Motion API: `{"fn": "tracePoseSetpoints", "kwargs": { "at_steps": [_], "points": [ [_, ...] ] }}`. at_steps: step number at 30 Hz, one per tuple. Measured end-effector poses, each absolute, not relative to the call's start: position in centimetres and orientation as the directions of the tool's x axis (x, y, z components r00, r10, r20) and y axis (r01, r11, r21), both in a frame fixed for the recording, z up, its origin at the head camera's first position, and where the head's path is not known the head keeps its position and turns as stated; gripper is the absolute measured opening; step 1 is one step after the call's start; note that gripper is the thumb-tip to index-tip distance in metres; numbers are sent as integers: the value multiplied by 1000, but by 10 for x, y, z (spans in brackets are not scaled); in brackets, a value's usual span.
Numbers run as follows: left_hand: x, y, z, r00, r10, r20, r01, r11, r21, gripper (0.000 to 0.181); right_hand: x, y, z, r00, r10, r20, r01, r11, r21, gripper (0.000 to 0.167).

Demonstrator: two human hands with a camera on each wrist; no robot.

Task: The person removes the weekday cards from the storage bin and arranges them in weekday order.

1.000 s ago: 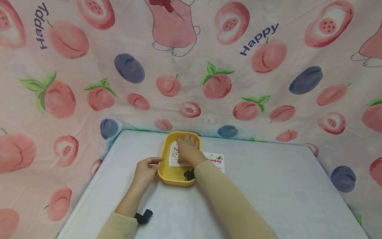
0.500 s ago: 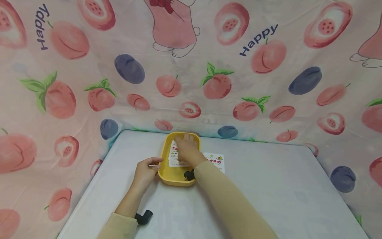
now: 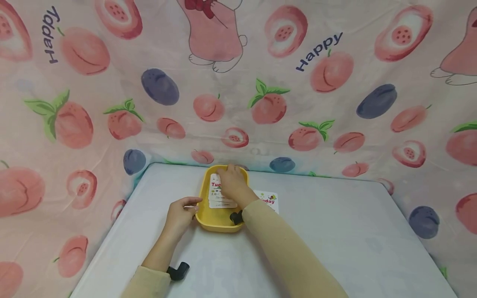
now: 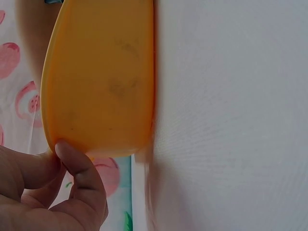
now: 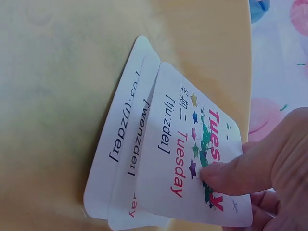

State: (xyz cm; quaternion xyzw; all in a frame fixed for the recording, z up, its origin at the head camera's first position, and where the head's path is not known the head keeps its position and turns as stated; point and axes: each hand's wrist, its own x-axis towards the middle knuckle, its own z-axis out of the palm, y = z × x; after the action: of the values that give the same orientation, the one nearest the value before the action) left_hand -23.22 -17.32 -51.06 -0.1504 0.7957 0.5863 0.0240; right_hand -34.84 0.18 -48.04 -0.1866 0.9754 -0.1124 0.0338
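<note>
A yellow tray (image 3: 218, 223) stands near the back of the table. Its left rim is pinched by my left hand (image 3: 181, 217), thumb and fingertips at the edge, as the left wrist view also shows on the tray wall (image 4: 106, 77). Inside the tray my right hand (image 3: 235, 184) pinches the Tuesday card (image 5: 168, 144), thumb on its printed face, fingers behind it. Under that card two more cards fan out, the lowest (image 5: 113, 159) over the tray floor. Outside, against the tray's right side, lies a Monday card (image 3: 270, 198), partly hidden by my right sleeve.
The white table (image 3: 335, 231) extends to both sides and in front of the tray. A cloth printed with peaches (image 3: 253, 136) hangs right behind the tray and at the sides. Black wrist mounts (image 3: 179, 271) stick out from both wrists.
The Tuesday card has lifted and shifted up from the cards under it, with my right hand moving slightly back. My left hand stays on the rim.
</note>
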Motion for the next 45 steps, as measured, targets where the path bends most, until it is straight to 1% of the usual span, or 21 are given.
{"fn": "tracePoseSetpoints", "kwargs": {
  "at_steps": [4,9,14,17,21,24,28,31,36,41,45],
  "points": [
    [-232,-174,-511,-954,-208,-216,-268,268,926,30,-347,2,-476,-929,-369,-12,-353,896,-270,63],
    [-233,-174,-512,-955,-207,-210,-263,272,926,29,-347,3,-472,-932,-361,-5,-342,886,-313,55],
    [-233,-174,-513,-957,-205,-206,-259,275,926,29,-348,3,-468,-939,-344,-11,-320,883,-344,52],
    [-232,-175,-513,-957,-203,-207,-259,277,925,29,-348,5,-467,-945,-328,-8,-298,868,-396,50],
    [-232,-175,-512,-955,-207,-212,-265,280,923,29,-348,10,-466,-951,-307,25,-281,831,-480,48],
    [-231,-175,-512,-954,-211,-213,-267,275,924,29,-348,15,-464,-961,-273,34,-245,793,-558,47],
    [-231,-175,-512,-953,-210,-220,-271,262,926,30,-347,21,-463,-975,-222,4,-168,727,-666,48],
    [-231,-175,-512,-952,-210,-224,-274,258,926,30,-347,26,-463,-979,-202,-13,-132,688,-714,47],
    [-231,-175,-511,-952,-211,-221,-273,263,925,30,-345,37,-458,-983,-180,-18,-105,649,-753,45],
    [-231,-174,-511,-952,-210,-223,-275,260,926,31,-341,49,-450,-987,-158,-11,-94,637,-765,37],
    [-231,-173,-510,-953,-208,-222,-272,255,928,30,-338,62,-445,-988,-153,9,-105,634,-766,37]
  ]
}}
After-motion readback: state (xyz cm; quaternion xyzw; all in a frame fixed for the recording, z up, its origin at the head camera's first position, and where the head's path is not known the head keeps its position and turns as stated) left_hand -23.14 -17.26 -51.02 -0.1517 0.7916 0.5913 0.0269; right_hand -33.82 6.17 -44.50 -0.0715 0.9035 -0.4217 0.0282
